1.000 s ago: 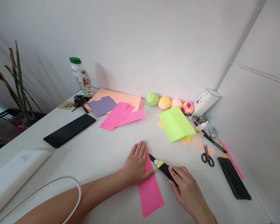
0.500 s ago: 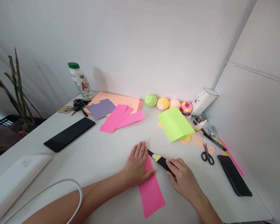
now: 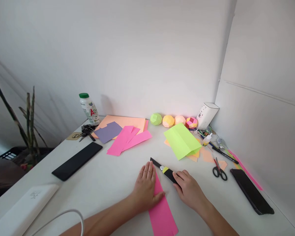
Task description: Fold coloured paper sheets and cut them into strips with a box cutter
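Closest to me, the pink paper strip (image 3: 163, 214) lies on the desk (image 3: 108, 186) and runs away from the near edge. My left hand (image 3: 146, 187) presses flat on its far half, fingers straight and close together, gripping nothing. Just to the right, my right hand (image 3: 189, 190) is closed around the handle of the utility knife (image 3: 163, 169). The knife's tip points away and to the left, past the strip's far end and beside my left fingertips.

I judge this to be the cutting step, with the blade set at the top of the strip. The next move calls for a steady pull along the paper, keeping the left fingers clear of the blade.

Farther off lie the scissors (image 3: 219, 171), a green sheet (image 3: 182, 139), loose pink strips (image 3: 127, 139) and four paper balls (image 3: 173, 121) by the wall.
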A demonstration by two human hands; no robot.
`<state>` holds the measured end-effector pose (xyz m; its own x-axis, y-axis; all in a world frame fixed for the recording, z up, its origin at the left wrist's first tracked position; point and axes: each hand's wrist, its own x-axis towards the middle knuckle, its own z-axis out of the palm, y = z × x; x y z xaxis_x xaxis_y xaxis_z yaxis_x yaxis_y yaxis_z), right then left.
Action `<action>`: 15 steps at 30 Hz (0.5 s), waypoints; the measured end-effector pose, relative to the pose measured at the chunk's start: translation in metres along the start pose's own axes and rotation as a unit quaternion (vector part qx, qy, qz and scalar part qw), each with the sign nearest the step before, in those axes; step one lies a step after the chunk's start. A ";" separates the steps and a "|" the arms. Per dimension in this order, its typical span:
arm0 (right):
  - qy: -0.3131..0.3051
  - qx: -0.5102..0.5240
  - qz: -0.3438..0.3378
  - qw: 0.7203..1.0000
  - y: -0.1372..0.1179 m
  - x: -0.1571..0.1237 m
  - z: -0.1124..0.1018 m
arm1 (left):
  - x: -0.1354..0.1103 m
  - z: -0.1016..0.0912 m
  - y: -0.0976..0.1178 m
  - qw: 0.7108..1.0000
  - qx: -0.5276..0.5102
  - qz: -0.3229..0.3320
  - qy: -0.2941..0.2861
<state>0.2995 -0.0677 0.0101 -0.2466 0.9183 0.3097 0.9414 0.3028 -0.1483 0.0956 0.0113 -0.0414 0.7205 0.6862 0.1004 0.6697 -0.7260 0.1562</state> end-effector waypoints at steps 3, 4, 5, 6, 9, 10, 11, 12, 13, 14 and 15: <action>0.013 -0.017 -0.009 1.000 0.011 0.007 0.005 | 0.000 0.003 -0.001 1.000 -0.003 0.006 0.004; 0.021 -0.024 -0.010 0.999 0.015 0.011 0.007 | 0.000 0.004 -0.001 1.000 -0.007 0.009 0.009; 0.031 -0.033 -0.007 0.999 0.018 0.016 0.009 | 0.001 0.005 -0.002 1.000 -0.014 0.008 0.018; 0.044 -0.041 -0.002 0.998 0.019 0.020 0.010 | 0.002 0.005 -0.004 0.999 -0.027 0.000 0.029; 0.081 -0.062 0.005 0.995 0.013 0.032 0.016 | 0.010 -0.002 -0.014 0.992 -0.084 -0.066 0.065; 0.082 -0.056 -0.008 0.995 0.008 0.033 0.018 | 0.013 -0.007 -0.019 0.988 -0.100 -0.092 0.069; 0.073 -0.043 -0.031 0.996 0.002 0.034 0.020 | 0.015 -0.013 -0.024 0.986 -0.108 -0.106 0.065; 0.052 -0.014 -0.068 0.996 -0.004 0.032 0.023 | 0.018 -0.019 -0.030 0.986 -0.110 -0.113 0.050; 0.025 0.016 -0.094 0.995 -0.009 0.030 0.025 | 0.019 -0.026 -0.035 0.987 -0.115 -0.106 0.028; 0.002 0.038 -0.109 0.993 -0.013 0.027 0.026 | 0.021 -0.031 -0.040 0.988 -0.121 -0.098 0.012; -0.018 0.056 -0.115 0.992 -0.016 0.024 0.028 | 0.021 -0.036 -0.044 0.988 -0.126 -0.094 -0.003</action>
<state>0.2719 -0.0435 -0.0062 -0.4620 0.8296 0.3134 0.8281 0.5301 -0.1823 0.0747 0.0598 -0.0105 0.5892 0.8070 0.0398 0.7266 -0.5508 0.4107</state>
